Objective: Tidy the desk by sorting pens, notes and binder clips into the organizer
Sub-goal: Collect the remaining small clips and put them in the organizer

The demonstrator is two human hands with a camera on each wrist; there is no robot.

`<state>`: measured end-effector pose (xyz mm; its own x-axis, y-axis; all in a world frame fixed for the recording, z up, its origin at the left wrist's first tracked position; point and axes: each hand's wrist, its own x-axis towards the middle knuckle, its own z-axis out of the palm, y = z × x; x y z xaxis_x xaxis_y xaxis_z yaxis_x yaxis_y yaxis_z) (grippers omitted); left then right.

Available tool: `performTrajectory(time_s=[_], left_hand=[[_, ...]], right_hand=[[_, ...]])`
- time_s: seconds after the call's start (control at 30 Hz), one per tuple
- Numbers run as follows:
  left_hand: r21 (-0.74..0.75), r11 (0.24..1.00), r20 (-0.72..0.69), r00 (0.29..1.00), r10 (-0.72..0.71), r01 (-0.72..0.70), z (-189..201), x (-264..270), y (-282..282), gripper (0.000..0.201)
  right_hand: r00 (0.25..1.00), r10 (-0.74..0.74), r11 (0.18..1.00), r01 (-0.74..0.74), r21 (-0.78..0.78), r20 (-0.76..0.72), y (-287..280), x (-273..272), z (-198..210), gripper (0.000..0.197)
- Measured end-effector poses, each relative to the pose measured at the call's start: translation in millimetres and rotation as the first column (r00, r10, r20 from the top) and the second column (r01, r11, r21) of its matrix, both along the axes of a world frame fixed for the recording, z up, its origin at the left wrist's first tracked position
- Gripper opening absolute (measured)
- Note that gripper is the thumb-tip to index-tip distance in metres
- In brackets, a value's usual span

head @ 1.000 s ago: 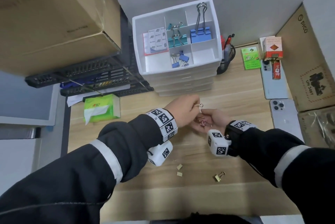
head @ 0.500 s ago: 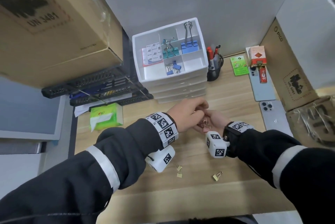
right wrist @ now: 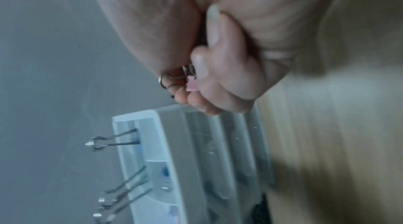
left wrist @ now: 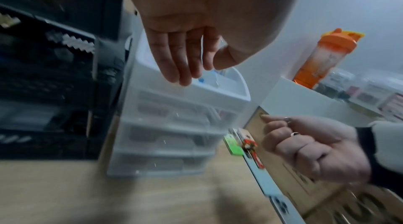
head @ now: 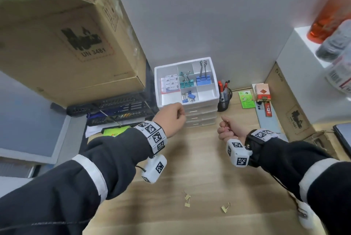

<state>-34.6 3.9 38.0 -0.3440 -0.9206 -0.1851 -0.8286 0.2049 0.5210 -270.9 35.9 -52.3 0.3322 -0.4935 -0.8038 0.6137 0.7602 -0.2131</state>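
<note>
The white drawer organizer (head: 190, 104) stands at the back of the desk. Its top tray holds notes (head: 170, 84), teal clips (head: 185, 80), a big blue clip (head: 203, 78) and small blue clips (head: 188, 97). My left hand (head: 171, 120) hovers at the tray's front edge with thumb against curled fingers (left wrist: 181, 59). It seems to pinch a small clip, of which only a metal glint shows. My right hand (head: 227, 128) is apart to the right, fist curled round small pink binder clips (right wrist: 191, 84). Gold clips (head: 187, 200) (head: 226, 207) lie near me.
A black pen cup (head: 224, 99) stands right of the organizer. Further right are a green card (head: 246, 99), a red pack (head: 263, 92), phones (head: 266, 120) and a cardboard box (head: 288, 105). A large carton (head: 66, 44), black rack (head: 114, 109) and green tissue pack (head: 114, 132) crowd the left.
The hands, together a second ago with the left pinching a clip's wire out of the right palm, have parted. The left rose to the organizer's front; the right drew away rightward.
</note>
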Motion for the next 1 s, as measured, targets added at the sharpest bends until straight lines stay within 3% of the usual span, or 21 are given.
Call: performTrajectory(time_s=[0.13, 0.23, 0.37, 0.5, 0.6, 0.87, 1.0], left_hand=[[-0.062, 0.99, 0.011, 0.991, 0.131, -0.13, 25, 19, -23, 0.009], [-0.034, 0.97, -0.012, 0.97, 0.241, -0.242, 36, 26, -37, 0.024], [0.001, 0.957, -0.027, 0.957, 0.29, -0.291, 41, 29, -48, 0.035], [0.036, 0.957, -0.045, 0.956, 0.289, -0.287, 35, 29, -57, 0.04], [0.056, 0.961, -0.067, 0.959, 0.275, -0.272, 30, 28, -61, 0.043], [0.012, 0.969, 0.032, 0.969, 0.245, -0.246, 17, 35, -75, 0.04], [-0.085, 0.981, 0.143, 0.973, 0.183, -0.172, 11, 28, -73, 0.038]], right_hand=[[0.989, -0.055, 0.995, 0.044, -0.085, -0.139, -39, -26, 54, 0.051], [0.965, -0.164, 0.979, 0.133, -0.155, -0.207, -72, -34, 87, 0.028], [0.926, -0.15, 0.974, 0.078, -0.215, -0.347, -118, -27, 123, 0.027], [0.956, -0.116, 0.979, 0.064, -0.191, -0.27, -151, -17, 150, 0.017], [0.968, -0.007, 0.985, -0.036, -0.166, -0.25, -176, -15, 156, 0.022], [0.8, 0.158, 0.947, -0.289, -0.141, -0.579, -211, 10, 155, 0.024], [0.708, 0.194, 0.924, -0.364, -0.117, -0.679, -217, 15, 153, 0.008]])
